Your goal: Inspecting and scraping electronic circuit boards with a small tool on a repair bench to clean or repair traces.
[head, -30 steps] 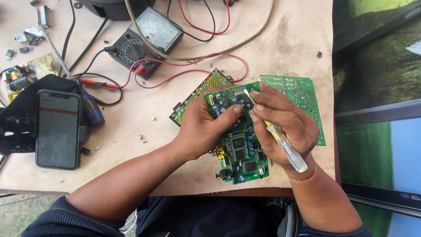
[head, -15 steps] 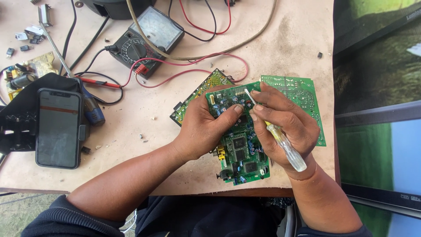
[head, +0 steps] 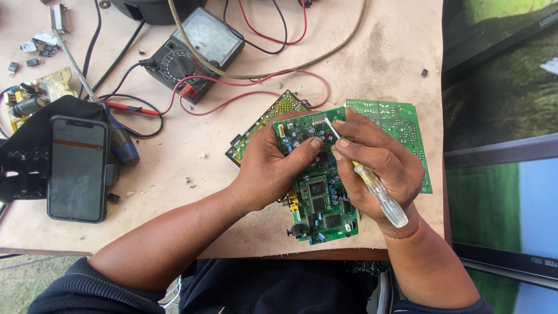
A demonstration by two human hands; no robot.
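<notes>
While the left hand (head: 273, 168) pins the green circuit board (head: 319, 192), the right hand (head: 378, 168), clamped on the clear-handled screwdriver (head: 372, 183), should press its tip squarely, without slipping.

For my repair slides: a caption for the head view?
Left hand steadies a green circuit board; right hand works a clear-handled screwdriver on it.

A pale brown, scuffed tabletop (head: 383, 52) fills most of the view under bright, even daylight. Along its right edge stand dark-framed flat screens (head: 500, 192) showing green and blue pictures. Grey, gritty ground (head: 23, 279) shows below the tabletop's near-left corner.
</notes>
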